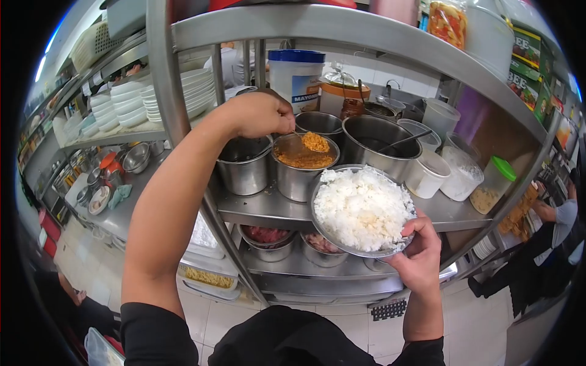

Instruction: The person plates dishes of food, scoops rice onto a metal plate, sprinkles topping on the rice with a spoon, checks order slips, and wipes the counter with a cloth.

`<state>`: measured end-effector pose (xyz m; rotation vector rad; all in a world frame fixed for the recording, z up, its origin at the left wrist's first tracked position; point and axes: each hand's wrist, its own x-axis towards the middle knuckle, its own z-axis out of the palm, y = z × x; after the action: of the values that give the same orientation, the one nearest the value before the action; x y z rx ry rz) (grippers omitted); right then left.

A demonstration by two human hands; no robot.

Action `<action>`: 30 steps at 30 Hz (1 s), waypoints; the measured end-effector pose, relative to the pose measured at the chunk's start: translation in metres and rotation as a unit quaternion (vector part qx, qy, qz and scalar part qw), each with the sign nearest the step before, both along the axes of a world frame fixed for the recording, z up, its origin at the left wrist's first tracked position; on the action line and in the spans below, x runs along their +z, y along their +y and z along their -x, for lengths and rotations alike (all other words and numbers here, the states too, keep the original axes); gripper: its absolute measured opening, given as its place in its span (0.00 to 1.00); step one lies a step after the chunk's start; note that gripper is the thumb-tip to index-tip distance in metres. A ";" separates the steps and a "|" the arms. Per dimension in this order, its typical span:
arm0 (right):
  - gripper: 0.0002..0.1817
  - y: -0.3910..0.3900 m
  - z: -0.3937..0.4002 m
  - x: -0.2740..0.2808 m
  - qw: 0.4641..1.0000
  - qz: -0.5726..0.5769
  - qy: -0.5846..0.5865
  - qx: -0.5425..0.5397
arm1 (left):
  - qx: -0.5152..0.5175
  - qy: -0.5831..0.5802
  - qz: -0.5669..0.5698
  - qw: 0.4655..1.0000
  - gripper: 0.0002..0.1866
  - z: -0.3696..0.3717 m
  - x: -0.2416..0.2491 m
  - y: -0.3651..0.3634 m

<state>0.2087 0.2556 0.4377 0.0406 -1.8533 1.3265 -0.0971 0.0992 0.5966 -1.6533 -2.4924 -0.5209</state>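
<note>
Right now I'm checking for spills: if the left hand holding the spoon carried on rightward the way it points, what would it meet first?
Probably the rim of the large empty steel pot just beyond the spoonful of orange-brown seasoning held by the left hand; depth is uncertain.

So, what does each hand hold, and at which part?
The right hand holds the bowl of rice at its near rim, thumb on top. The left hand holds a spoon by its handle end, loaded over the steel pot.

Steel shelf point(268, 210) carries metal pots point(244, 171), plastic tubs point(427, 174).
</note>
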 end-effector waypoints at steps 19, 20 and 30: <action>0.25 -0.006 -0.003 0.004 0.999 0.007 -0.027 -0.042 | 0.033 0.326 0.089 0.940 0.09 -0.038 -0.013 0.020; 0.25 -0.007 -0.004 0.005 0.998 0.006 -0.031 -0.046 | 0.060 0.310 0.176 0.932 0.09 -0.032 -0.016 0.029; 0.25 -0.007 -0.001 0.004 1.000 0.018 -0.001 -0.015 | -0.077 0.039 0.164 0.983 0.09 0.007 -0.023 0.041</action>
<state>0.2093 0.2489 0.4416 -0.0064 -1.8257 1.3392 -0.1040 0.1401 0.5731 -1.9490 -2.5108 -0.0521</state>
